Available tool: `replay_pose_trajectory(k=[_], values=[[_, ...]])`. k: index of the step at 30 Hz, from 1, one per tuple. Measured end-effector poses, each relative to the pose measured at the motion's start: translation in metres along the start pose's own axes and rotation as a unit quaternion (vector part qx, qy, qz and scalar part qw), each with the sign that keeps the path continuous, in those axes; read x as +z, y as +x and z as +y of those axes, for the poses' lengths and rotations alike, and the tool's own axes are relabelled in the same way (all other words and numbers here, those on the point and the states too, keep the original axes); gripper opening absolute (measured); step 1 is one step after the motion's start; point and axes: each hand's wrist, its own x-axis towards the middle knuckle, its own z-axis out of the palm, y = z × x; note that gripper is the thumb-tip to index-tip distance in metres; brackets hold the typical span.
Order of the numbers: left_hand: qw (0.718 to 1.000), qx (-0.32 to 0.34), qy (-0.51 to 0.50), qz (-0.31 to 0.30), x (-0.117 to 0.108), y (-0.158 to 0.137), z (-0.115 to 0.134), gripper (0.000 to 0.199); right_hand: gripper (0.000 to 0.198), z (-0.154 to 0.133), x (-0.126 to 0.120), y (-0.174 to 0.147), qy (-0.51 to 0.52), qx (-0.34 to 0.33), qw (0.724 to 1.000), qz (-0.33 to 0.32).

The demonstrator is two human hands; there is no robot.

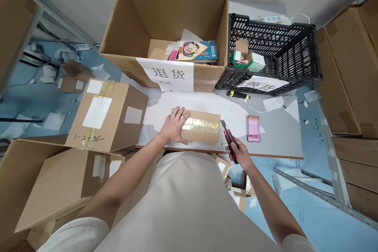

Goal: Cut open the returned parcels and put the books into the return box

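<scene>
Pressing my left hand (174, 126) flat and unclenched on a small brown taped cardboard parcel (201, 126) lying on the white tabletop (277, 134); my right hand (240, 153) is gripping a red-and-black utility knife (229, 139) just beside the parcel's right end. Behind, a large open cardboard box (165, 27) is holding a colourful book (197, 50); a black plastic crate (274, 53) is holding small cartons (246, 56).

Phone (253, 128) blurred; knife (229, 139) handle hidden in right hand (240, 153).
</scene>
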Motion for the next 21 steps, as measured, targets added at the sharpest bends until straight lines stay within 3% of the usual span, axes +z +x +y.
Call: replay_pose_trajectory(k=[7,14,17,21], values=[[0.999,-0.016,-0.006,0.028,0.0,-0.007,-0.007,0.12,0.064,-0.023,-0.006,0.024,-0.075,0.003,0.995,-0.066],[0.996,-0.058,-0.026,0.054,0.001,-0.011,-0.019,0.115,0.065,-0.06,-0.025,0.056,-0.18,-0.007,0.969,-0.172],[0.996,-0.05,-0.035,0.058,0.003,-0.01,-0.02,0.115,0.064,-0.062,-0.029,0.057,-0.2,0.003,0.959,-0.202],[0.996,-0.055,-0.042,0.06,0.004,-0.01,-0.02,0.116,0.066,-0.054,-0.025,0.05,-0.21,-0.002,0.958,-0.194]])
